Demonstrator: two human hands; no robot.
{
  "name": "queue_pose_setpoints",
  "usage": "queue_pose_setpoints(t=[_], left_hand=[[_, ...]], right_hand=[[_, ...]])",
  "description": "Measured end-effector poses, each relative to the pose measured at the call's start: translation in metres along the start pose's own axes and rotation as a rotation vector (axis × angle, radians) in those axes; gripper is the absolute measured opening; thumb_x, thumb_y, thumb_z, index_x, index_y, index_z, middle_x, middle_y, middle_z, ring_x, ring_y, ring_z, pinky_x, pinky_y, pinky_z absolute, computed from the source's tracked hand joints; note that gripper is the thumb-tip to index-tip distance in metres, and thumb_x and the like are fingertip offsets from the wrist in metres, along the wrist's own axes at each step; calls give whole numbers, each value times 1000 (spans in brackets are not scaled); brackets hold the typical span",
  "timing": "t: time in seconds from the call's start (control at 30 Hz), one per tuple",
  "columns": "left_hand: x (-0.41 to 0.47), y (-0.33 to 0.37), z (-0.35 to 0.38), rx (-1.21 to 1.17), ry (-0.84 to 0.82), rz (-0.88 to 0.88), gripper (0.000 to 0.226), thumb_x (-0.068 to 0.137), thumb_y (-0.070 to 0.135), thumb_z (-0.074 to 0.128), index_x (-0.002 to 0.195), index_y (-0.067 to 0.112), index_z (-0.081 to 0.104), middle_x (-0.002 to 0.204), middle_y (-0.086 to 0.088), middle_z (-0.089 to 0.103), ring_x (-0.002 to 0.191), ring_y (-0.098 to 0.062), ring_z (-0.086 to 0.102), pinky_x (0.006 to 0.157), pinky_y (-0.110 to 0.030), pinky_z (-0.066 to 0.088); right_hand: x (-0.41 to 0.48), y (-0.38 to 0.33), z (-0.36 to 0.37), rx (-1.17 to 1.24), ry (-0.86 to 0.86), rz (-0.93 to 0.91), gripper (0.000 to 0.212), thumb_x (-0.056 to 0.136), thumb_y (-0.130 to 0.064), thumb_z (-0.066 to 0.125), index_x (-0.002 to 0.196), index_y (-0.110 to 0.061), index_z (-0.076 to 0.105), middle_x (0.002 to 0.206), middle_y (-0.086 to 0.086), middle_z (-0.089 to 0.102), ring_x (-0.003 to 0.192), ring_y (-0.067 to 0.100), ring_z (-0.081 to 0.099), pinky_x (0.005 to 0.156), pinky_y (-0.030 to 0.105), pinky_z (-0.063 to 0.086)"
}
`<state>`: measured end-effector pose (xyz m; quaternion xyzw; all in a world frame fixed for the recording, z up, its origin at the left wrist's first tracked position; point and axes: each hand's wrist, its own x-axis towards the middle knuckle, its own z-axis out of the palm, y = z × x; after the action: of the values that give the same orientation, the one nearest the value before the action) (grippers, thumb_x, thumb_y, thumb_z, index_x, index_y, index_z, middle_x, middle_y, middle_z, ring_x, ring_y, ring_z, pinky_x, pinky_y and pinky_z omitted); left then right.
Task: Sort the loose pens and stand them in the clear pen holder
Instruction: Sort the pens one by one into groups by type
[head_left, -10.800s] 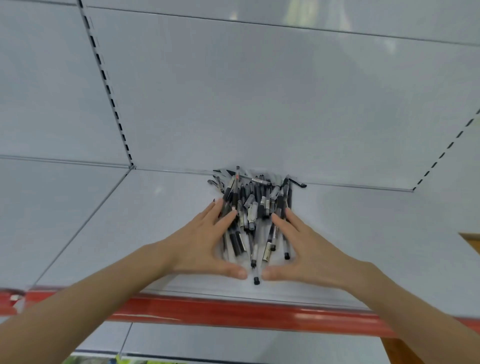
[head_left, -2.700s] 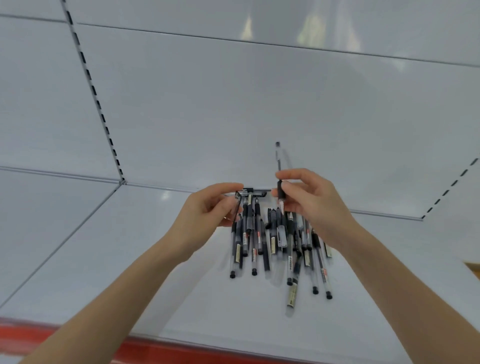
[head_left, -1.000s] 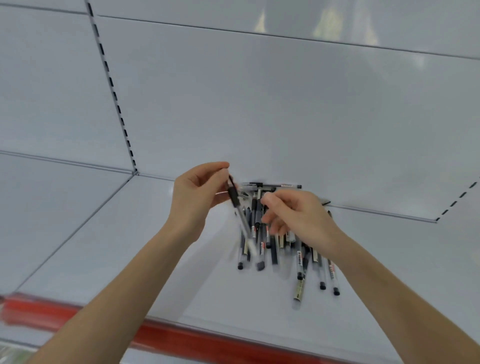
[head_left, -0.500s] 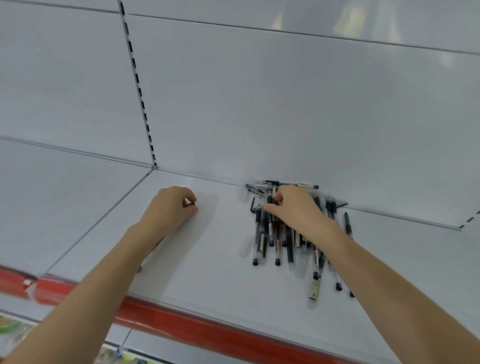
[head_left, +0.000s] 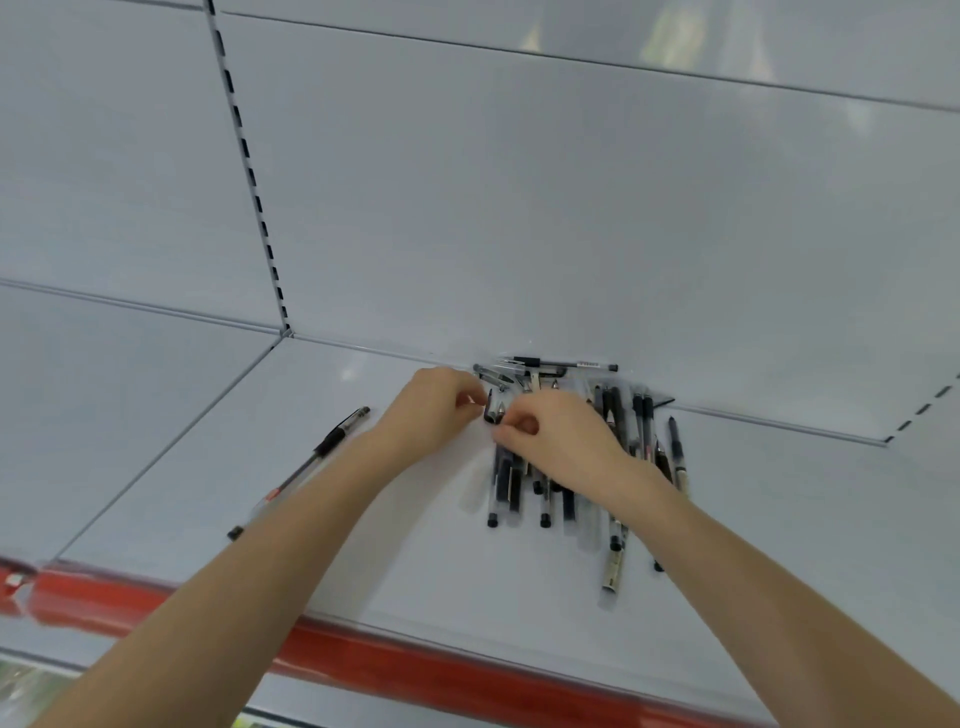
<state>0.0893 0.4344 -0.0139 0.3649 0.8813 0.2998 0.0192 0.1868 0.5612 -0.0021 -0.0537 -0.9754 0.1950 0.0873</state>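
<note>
A red strip (head_left: 363, 670) edges the front of the white shelf (head_left: 415, 571). Farthest left on the shelf lies one pen (head_left: 306, 467), set apart from the others. It runs on a slant, its near end toward the front edge and its far end with the dark sleeve pointing toward the back panel (head_left: 519, 208). The left forearm crosses just beside its near half.

The left hand (head_left: 436, 410) rests with its fingers curled in, thumb and forefinger pinched close at the left edge of the pile (head_left: 571, 457). A small dark part sits right at that pinch, but whether the left grip truly has it cannot be told. The right hand (head_left: 556, 436) lies directly beside it, knuckles nearly touching the left, fingers bent down onto the pens with its fingertips at the same dark part. Its grip is narrow too, and what it holds, if anything, is hidden under the fingers.

The pile lies against the back panel, most pens pointing front to back, partly covered by the right hand and wrist. A few pens lie crosswise along the back. To the right, several more stick out past the wrist, the nearest ends reaching toward the front edge.

No pen holder shows in the view.
</note>
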Motion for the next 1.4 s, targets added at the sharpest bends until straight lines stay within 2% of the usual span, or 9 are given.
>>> queue_pose_setpoints(t=[0.2,0.3,0.4,0.6,0.77,0.87,1.03,1.13,1.4], left_hand=[[19,2,10,63,-115,70,19,85,12,59,100,12,70,103,-6,69,87,-15,56,73,-15,34],[19,-2,10,74,-80,52,21,83,16,61,101,11,69,99,-6,67,82,-11,52,71,-16,34],[17,-6,7,130,-62,29,17,82,17,61,95,9,68,89,-6,59,89,-20,56,72,-22,35],[10,-14,-3,80,3,-67,15,83,8,56,97,6,60,99,-9,64,93,-25,55,73,-26,37],[-4,-13,-17,-186,125,-159,16,87,11,55,101,9,63,92,-3,63,82,-17,57,69,-22,40],[-18,-3,-30,-608,179,-194,14,89,7,54,95,9,66,84,-1,64,75,-11,64,69,-22,53],[-31,17,-40,-1062,127,-193,18,91,5,51,89,13,66,84,1,65,64,0,61,66,-13,52],[-32,28,-42,-1155,121,-171,15,90,4,51,89,10,64,77,1,65,60,0,60,64,-13,52],[-32,42,-42,-1057,117,-69,17,90,4,52,85,13,66,75,3,66,63,-2,59,68,-14,52]], right_hand=[[-6,-5,2,-56,-71,64,16,85,-27,59,82,-18,70,82,-1,66,80,19,60,68,34,51],[-3,-7,4,-101,-82,109,22,84,-30,58,68,-17,64,68,1,62,70,22,58,60,30,45],[1,-13,7,-175,-83,129,40,84,-33,57,51,-16,40,50,-2,40,51,19,44,48,26,32],[13,-24,9,-250,-138,160,38,78,-21,57,51,-15,30,50,-2,34,45,14,33,47,22,21],[9,-16,-3,55,-164,233,36,80,-21,55,49,-13,38,38,-7,41,36,10,38,42,20,29],[-4,-7,-25,380,-96,265,26,89,-22,52,67,-8,57,56,1,63,43,7,56,45,15,45],[-41,1,-52,504,213,-21,17,88,-16,52,73,-23,54,44,-8,47,40,6,40,46,15,39],[-57,0,-55,445,195,-101,24,87,-13,55,70,-30,54,41,-11,36,41,5,30,44,9,31],[-74,-2,-62,390,230,-62,21,85,-14,57,72,-31,57,40,-11,41,40,4,33,44,10,29]])
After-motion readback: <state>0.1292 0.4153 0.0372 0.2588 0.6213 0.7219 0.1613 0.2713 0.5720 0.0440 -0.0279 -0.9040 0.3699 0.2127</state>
